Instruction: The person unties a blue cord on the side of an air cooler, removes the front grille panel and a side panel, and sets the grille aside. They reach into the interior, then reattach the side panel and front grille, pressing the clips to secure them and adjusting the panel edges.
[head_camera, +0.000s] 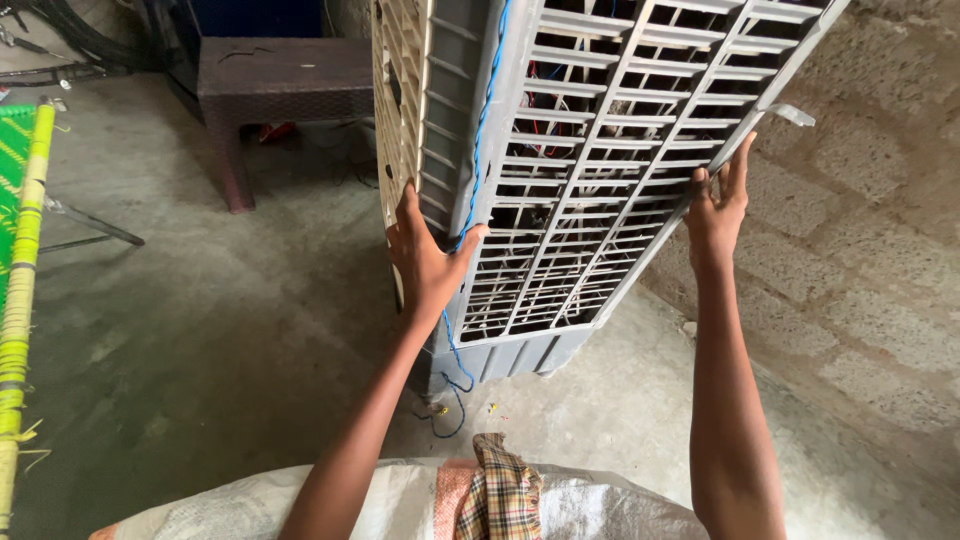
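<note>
Grille panel (600, 170) tilted – left hand (425, 262) grips its left edge | right hand (718, 212) grips right edge

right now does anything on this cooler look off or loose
Yes. The grey louvred panel, gripped by the left hand and right hand, sits tilted on the cooler body. A blue wire dangles along its edge to the floor.

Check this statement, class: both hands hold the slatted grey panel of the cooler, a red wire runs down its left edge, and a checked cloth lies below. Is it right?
Not quite. The wire down the left edge is blue, not red, as the head view shows. The rest stands: the left hand and right hand hold the slatted grey panel, and the checked cloth lies below.
</note>
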